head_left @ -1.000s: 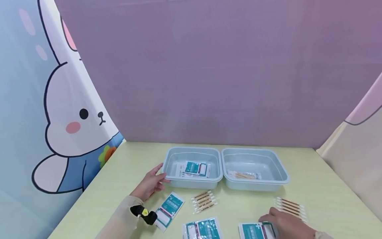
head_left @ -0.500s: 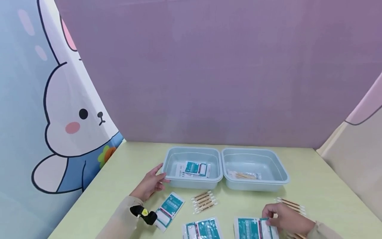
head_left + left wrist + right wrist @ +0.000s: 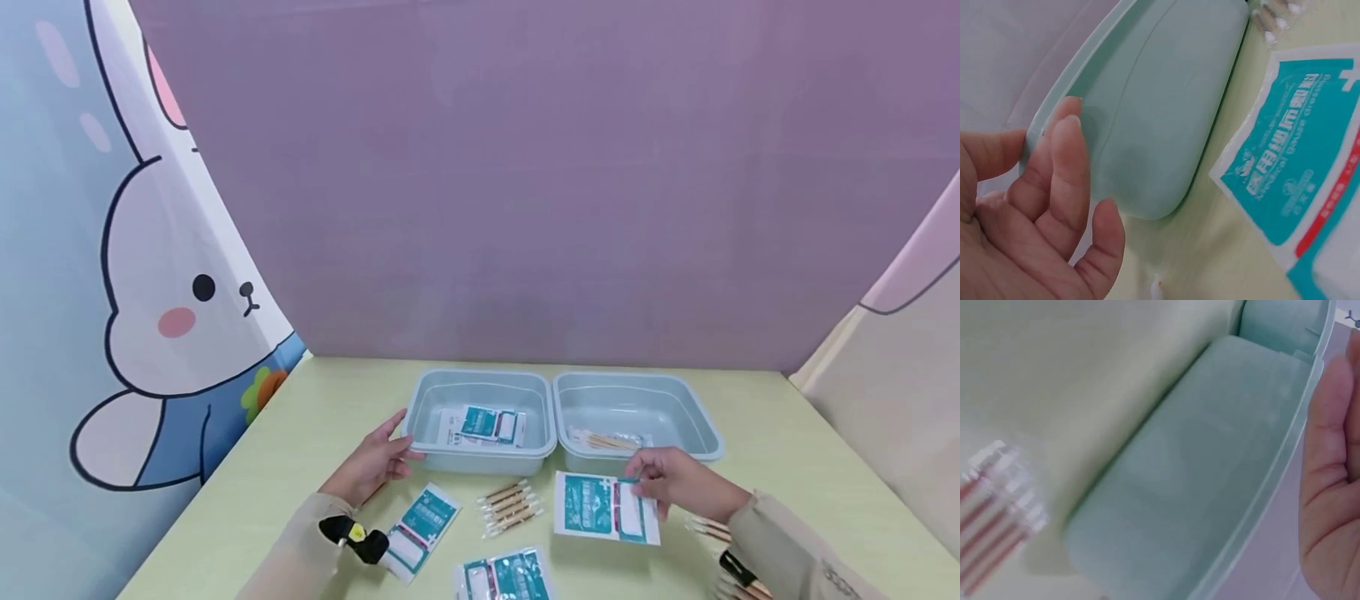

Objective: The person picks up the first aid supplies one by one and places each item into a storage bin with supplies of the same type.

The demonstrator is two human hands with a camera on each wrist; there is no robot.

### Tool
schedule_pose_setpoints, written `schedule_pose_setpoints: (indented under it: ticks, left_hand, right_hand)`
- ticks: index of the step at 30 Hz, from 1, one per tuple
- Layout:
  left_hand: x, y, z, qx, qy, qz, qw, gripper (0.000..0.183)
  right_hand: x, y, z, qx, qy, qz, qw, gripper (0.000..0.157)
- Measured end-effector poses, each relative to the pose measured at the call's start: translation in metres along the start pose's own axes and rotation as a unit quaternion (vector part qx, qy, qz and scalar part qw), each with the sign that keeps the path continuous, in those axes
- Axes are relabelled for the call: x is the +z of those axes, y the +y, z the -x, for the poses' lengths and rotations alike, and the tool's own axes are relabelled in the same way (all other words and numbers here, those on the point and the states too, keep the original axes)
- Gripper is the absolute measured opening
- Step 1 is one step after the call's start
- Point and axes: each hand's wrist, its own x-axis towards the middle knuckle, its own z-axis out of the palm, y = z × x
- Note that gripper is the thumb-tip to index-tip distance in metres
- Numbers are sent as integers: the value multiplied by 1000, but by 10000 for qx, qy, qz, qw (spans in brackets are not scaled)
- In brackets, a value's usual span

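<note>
My right hand (image 3: 686, 483) pinches a teal-and-white gauze dressing packet (image 3: 588, 504) by its right edge, raised over the table in front of the right light-blue plastic bin (image 3: 633, 385). In the right wrist view the packet is out of sight; only part of the hand (image 3: 1335, 487) shows beside the bin. At the front left corner of the left bin (image 3: 487, 461), my left hand (image 3: 371, 467) grips the rim between thumb and fingers. A gauze packet (image 3: 491, 423) lies on a white packet in that bin. Inside the right bin is a clear packet of cotton swabs (image 3: 611, 440).
Another gauze packet (image 3: 422, 531) lies near my left wrist, and one more (image 3: 506, 577) at the front edge of view. A packet of brown-stemmed swabs (image 3: 510, 507) sits before the bins. More such swabs (image 3: 708, 527) lie partly under my right forearm. A purple curtain (image 3: 525, 208) hangs behind.
My right hand has picked up the gauze packet from the table's front right and carried it up and forward toward the right bin. My left hand stays on the left bin's rim.
</note>
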Motion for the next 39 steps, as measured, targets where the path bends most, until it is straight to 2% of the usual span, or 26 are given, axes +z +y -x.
schedule_pose_setpoints:
  ticks: [4,6,12,15,20,27,33,39]
  left_hand:
    - [-2,-2,0,22,-112,78,9999,61]
    - [-2,-2,0,-6,-66,100,9999,61]
    - [0,5,0,-169,372,-345,9986,58]
    - [0,9,0,-210,504,-570,9969,56]
    - [2,12,2,-287,508,-639,9962,56]
    - [1,14,4,-326,537,-653,9959,56]
    - [0,15,2,-411,587,-616,9955,56]
    - [-1,13,3,-400,420,-607,9965,60]
  right_hand:
    - [1,-13,-17,8,192,316,9993,8]
    - [1,-18,-26,-28,270,494,9984,9]
    - [3,-30,-51,15,511,880,9948,9]
    - [6,-34,-63,112,631,905,9938,10]
    - [12,-39,-81,312,868,855,9921,11]
    - [18,-44,-105,237,937,1047,9898,13]
    - [17,-61,-128,258,917,1292,9870,17]
    - [21,-79,-150,495,985,1581,9813,19]
